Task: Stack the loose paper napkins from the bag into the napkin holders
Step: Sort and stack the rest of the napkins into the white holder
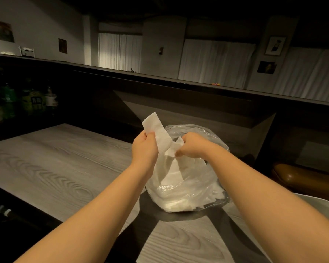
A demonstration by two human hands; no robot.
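A clear plastic bag (196, 188) full of loose white paper napkins stands on the grey wood-grain counter (51, 168). My left hand (144, 147) pinches a white napkin (157, 130) that sticks up above the bag's left side. My right hand (191, 145) is at the bag's mouth, its fingers curled round another napkin (174, 149) among the ones inside. The two hands are close together over the bag. I see no napkin holder on the counter.
Several bottles (32, 101) stand in the dark at the left. A raised dark bar ledge (178, 82) runs across behind the counter. A white bowl rim (317, 204) shows at the right edge, with a brown padded seat (300, 177) beyond it.
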